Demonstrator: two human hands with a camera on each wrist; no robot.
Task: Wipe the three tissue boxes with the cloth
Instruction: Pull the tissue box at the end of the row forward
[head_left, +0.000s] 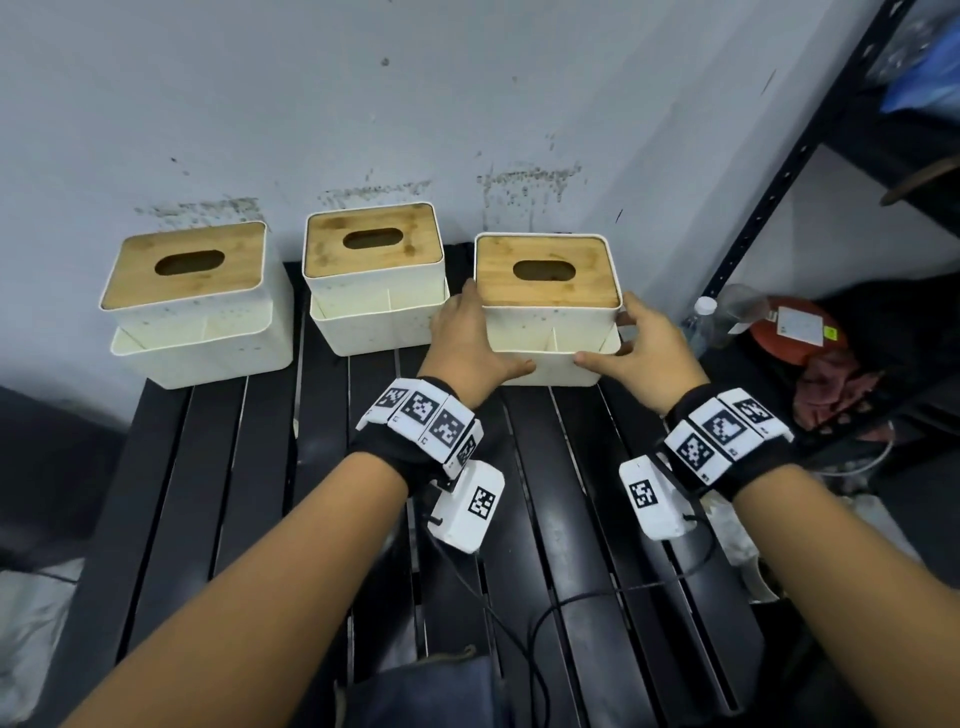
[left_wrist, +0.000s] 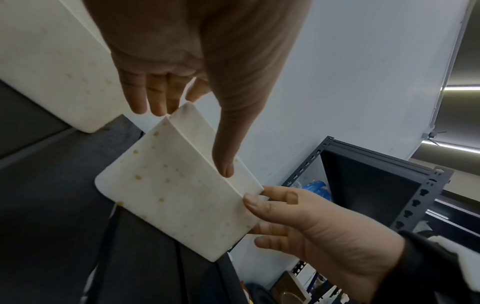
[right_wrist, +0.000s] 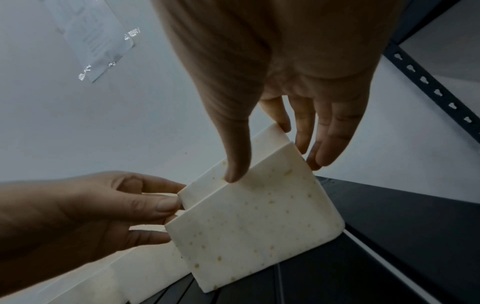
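Left hand (head_left: 467, 343) and right hand (head_left: 641, 343) clasp the right tissue box (head_left: 550, 317) between them, upright, slot up, long axis spanning palm to palm

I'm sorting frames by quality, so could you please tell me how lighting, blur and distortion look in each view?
Head view: evenly lit and sharp, though the wide lens bows the bench and shelf post. Left wrist view: bright, with glare from ceiling strip lights, and the left hand close and soft. Right wrist view: dimmer and greyer, the right hand shadowed, yet the stained tissue box stays readable.
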